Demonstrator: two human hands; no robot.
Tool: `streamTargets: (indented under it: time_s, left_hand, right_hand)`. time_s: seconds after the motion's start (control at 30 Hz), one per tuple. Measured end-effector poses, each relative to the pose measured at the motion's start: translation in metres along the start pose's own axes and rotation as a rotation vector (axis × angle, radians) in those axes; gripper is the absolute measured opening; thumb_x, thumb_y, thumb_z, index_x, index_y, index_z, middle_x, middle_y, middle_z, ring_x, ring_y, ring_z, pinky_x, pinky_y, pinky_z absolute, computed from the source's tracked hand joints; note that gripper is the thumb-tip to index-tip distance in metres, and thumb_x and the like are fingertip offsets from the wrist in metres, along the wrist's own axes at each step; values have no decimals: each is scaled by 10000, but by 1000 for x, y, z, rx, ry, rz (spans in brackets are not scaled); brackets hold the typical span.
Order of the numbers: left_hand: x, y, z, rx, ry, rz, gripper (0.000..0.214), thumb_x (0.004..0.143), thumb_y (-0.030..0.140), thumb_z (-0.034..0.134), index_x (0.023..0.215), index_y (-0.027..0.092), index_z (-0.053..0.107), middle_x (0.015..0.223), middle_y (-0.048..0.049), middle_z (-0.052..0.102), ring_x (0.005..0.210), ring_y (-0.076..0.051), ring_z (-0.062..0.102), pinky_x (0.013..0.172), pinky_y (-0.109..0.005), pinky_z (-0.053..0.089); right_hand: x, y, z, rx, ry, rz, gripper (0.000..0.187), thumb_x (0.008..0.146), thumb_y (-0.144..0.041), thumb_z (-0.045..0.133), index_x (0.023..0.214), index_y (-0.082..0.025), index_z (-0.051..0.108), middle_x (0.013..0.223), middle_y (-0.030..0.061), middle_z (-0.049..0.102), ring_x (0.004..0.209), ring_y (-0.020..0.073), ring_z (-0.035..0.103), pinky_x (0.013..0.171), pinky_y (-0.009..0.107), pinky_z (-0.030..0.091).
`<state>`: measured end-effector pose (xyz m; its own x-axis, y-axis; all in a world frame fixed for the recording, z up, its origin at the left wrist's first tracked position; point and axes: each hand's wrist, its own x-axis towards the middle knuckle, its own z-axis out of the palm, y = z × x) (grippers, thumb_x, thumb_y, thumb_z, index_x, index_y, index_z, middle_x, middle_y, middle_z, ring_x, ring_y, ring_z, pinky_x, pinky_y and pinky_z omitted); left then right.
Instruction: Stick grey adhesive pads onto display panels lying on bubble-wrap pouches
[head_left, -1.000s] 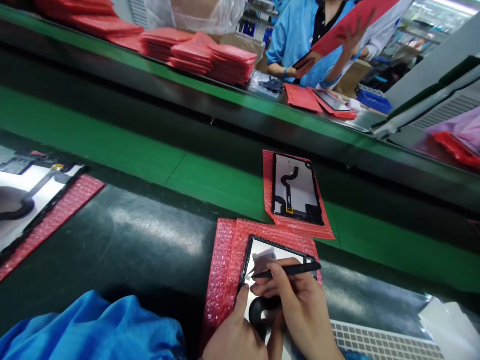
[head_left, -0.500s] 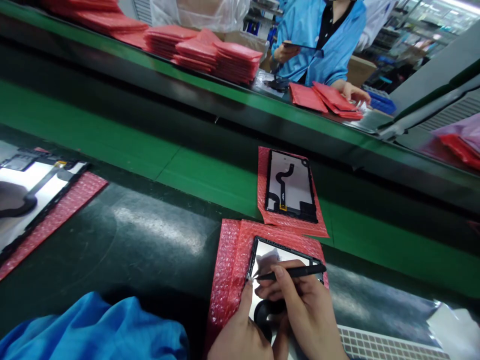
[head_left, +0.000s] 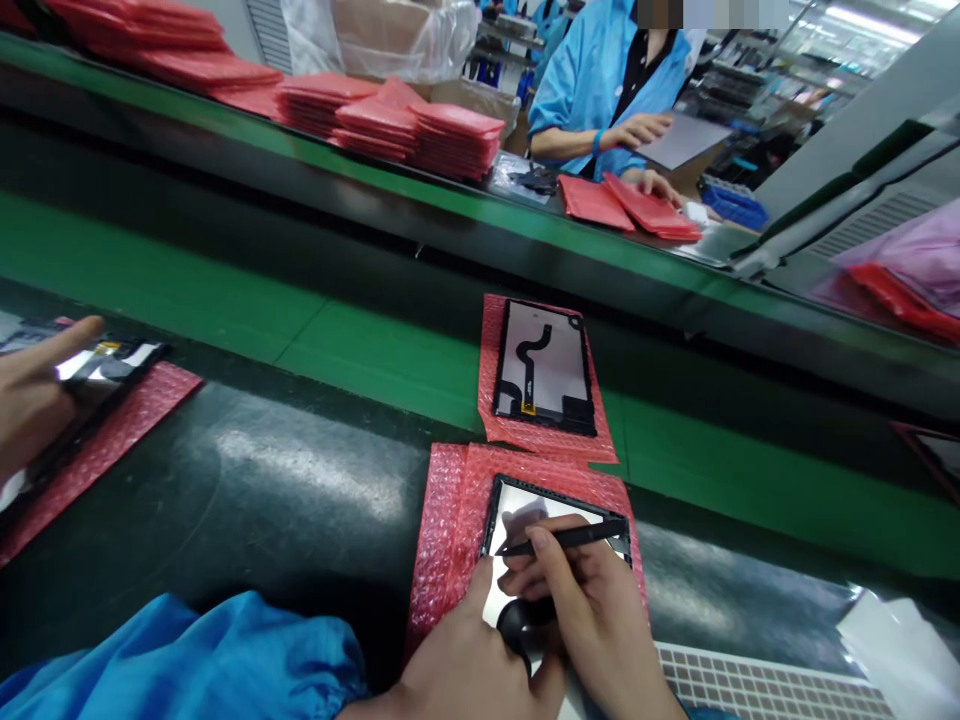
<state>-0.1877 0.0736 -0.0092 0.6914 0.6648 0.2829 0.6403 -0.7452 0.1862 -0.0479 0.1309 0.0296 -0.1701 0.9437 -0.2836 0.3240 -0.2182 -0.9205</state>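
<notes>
A screen panel [head_left: 559, 508] with a black frame lies back side up on a red bubble-wrap sheet [head_left: 450, 520] at the near edge. My right hand [head_left: 592, 620] is closed round a black pen-like tool [head_left: 570, 538], its tip resting on the panel's left part. My left hand [head_left: 469, 660] lies on the panel's left edge, thumb pressed against the frame beside a black flex cable [head_left: 521, 620]. A blue sleeve [head_left: 187, 660] covers my left arm.
A second panel on red bubble wrap [head_left: 541, 370] rides the green conveyor belt [head_left: 225, 290] beyond. At the left, another person's hand [head_left: 34, 395] touches a third panel [head_left: 105, 370]. Across the belt, a person in a blue coat [head_left: 600, 90] handles red bags [head_left: 630, 205]; red bag stacks [head_left: 420, 125] line that bench.
The panel on the belt has drifted left. Another person's hand has come in at the left onto the third panel. The person opposite lowered a red bag. My hands hardly moved.
</notes>
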Motion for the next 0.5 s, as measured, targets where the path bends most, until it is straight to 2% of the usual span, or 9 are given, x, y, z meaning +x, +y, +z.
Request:
streamTargets:
  time_s: [0.1, 0.2, 0.27, 0.3, 0.37, 0.43, 0.5]
  left_hand:
    - [4, -3, -3, 2, -9, 18, 165, 972, 249, 575, 1045, 180, 705, 665, -21, 735, 650, -227, 699, 1055, -521, 384]
    - [9, -9, -12, 17, -31, 67, 183, 980, 257, 556, 1067, 160, 685, 646, -39, 736, 614, -237, 705, 971, -510, 468]
    - [12, -15, -24, -2, -88, 96, 182, 958, 276, 585, 1050, 149, 678, 619, -47, 726, 571, -236, 699, 861, -445, 536]
    - [13, -19, -32, -13, -135, 54, 190, 942, 293, 603, 1043, 150, 677, 645, -57, 735, 579, -241, 706, 792, -407, 556]
    - [12, -26, -50, -12, -261, -176, 218, 955, 328, 569, 1021, 156, 684, 719, -87, 754, 619, -279, 732, 662, -379, 567]
    - [6, -33, -65, 20, -368, -511, 326, 1012, 354, 448, 996, 147, 700, 766, -132, 759, 680, -344, 755, 616, -423, 574]
    - [-6, -39, -69, -10, -375, -701, 402, 1029, 360, 384, 970, 146, 718, 774, -151, 758, 734, -375, 763, 650, -466, 587]
  right_hand:
    - [0, 1, 1, 59, 24, -13, 392, 962, -562, 660, 932, -176, 717, 689, 78, 799, 612, 219, 790, 582, 284, 656]
    - [-2, 3, 2, 190, 70, -28, 412, 913, -590, 713, 895, -179, 684, 658, 70, 788, 545, 214, 777, 525, 276, 641]
    - [-6, 2, -3, 287, 117, -49, 416, 893, -595, 736, 891, -187, 659, 621, 53, 777, 485, 202, 757, 481, 260, 621]
    - [-9, 1, -7, 326, 140, -68, 414, 889, -594, 742, 894, -190, 652, 614, 50, 778, 471, 198, 752, 470, 253, 613]
    - [-17, -2, -21, 375, 201, -118, 408, 886, -588, 751, 886, -192, 653, 608, 54, 783, 466, 195, 751, 466, 241, 604]
    - [-26, -1, -41, 402, 298, -160, 409, 876, -589, 763, 875, -193, 660, 596, 61, 785, 457, 194, 744, 465, 239, 599]
    - [-36, 5, -63, 425, 424, -185, 427, 845, -608, 782, 861, -198, 664, 557, 58, 773, 428, 199, 725, 442, 242, 588]
